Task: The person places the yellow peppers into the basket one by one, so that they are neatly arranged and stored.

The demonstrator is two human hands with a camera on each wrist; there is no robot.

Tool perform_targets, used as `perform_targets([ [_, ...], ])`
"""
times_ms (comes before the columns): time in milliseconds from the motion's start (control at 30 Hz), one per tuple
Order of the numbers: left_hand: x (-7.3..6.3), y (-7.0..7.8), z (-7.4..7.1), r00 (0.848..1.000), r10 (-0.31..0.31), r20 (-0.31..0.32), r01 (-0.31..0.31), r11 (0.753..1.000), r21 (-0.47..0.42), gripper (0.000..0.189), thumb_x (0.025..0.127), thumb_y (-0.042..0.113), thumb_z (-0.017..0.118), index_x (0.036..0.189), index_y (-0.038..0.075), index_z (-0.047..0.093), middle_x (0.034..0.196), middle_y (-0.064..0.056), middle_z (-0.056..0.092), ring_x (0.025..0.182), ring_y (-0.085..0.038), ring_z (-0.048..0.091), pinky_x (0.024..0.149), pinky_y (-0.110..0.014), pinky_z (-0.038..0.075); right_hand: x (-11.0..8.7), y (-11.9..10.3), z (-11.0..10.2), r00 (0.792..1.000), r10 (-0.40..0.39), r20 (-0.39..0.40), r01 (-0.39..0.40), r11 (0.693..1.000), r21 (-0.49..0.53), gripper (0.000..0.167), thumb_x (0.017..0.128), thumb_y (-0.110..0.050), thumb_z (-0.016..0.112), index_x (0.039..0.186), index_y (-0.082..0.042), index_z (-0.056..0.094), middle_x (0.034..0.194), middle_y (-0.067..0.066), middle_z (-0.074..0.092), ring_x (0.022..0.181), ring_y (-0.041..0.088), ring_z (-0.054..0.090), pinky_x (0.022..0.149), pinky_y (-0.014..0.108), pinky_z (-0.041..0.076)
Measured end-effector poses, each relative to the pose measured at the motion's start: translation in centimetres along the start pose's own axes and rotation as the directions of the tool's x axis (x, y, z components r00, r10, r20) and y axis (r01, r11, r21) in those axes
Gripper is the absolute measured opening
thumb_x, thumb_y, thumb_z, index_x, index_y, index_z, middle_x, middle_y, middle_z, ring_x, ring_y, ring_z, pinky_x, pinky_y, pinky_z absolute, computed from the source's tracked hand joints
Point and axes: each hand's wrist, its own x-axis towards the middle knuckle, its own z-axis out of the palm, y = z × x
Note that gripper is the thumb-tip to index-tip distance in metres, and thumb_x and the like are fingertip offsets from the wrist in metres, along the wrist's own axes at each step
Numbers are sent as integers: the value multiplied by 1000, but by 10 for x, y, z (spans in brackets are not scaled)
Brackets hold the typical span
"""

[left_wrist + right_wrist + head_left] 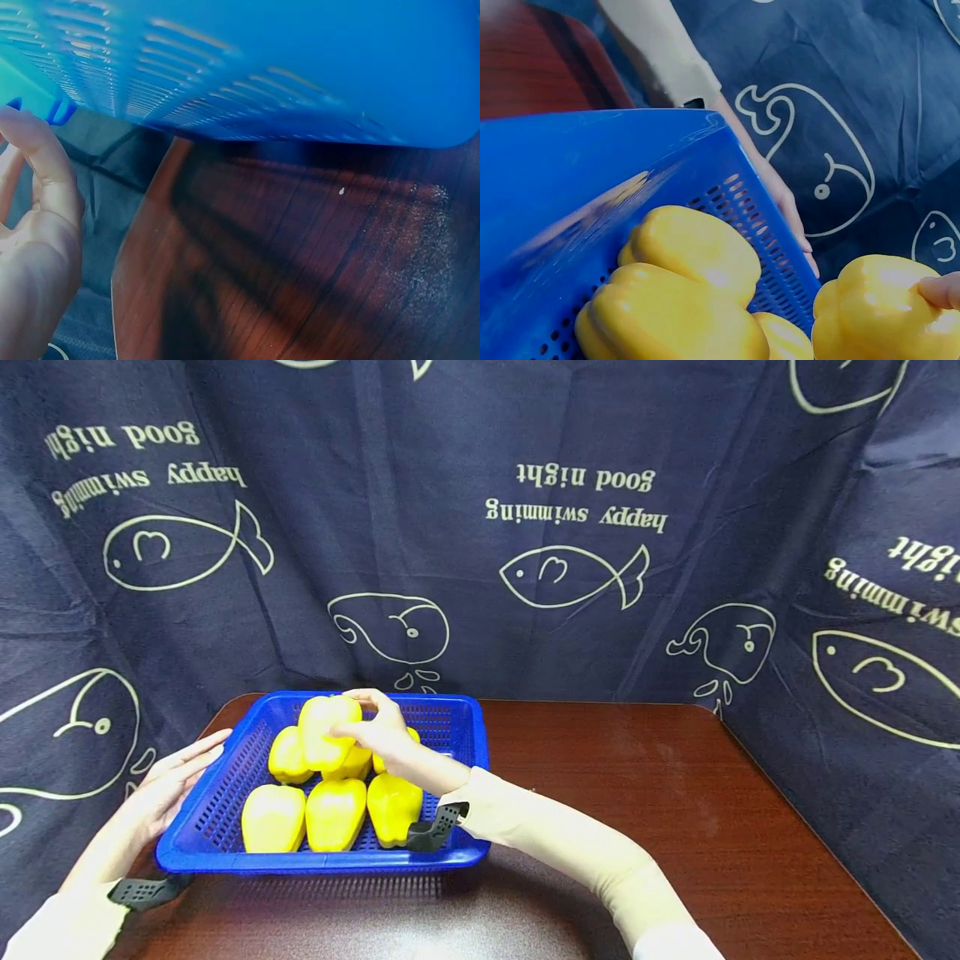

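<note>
A yellow bell pepper (318, 739) is pinched between the thumb and fingers of my right hand (384, 728), over the back left of a blue plastic basket (315, 862). In the right wrist view, one fingertip (939, 291) presses on the pepper's glossy side. More yellow bell peppers (336, 817) lie in the basket, three of them along its front; one at the back is partly hidden by my right hand. My left hand (167, 783) rests along the basket's left side with its fingers extended. The left wrist view shows that hand (45, 202) beside the slotted wall.
The basket stands at the left of a dark red-brown wooden table (645, 793). A navy cloth (465, 635) printed with white fish and lettering hangs behind the table and along both sides. Black straps (438, 828) circle both wrists.
</note>
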Motion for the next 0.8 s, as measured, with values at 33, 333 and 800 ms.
perform_targets([
  [33,0,0,0,1000,3,8,-3,1000,-6,49,105,4,24,126,26,63,119,8,68,105,-8,67,83,-23,56,0,1,2,1000,0,-2,0,1000,-7,45,69,3,80,110,-10,66,103,0,61,87,11,53,61,22,49],
  [333,1,2,0,999,2,39,0,999,-32,51,105,4,21,128,24,62,122,7,67,108,-9,66,85,-24,56,4,7,14,999,-3,-35,1,998,-61,43,66,2,82,104,-13,68,98,-4,63,85,6,51,59,23,46],
  [800,0,3,1,1000,-5,-4,5,1000,-25,47,105,5,26,126,25,64,118,7,69,105,-9,67,83,-24,56,9,21,26,998,-18,-63,11,994,-108,44,64,3,83,103,-11,68,95,-2,65,80,8,53,60,17,44],
])
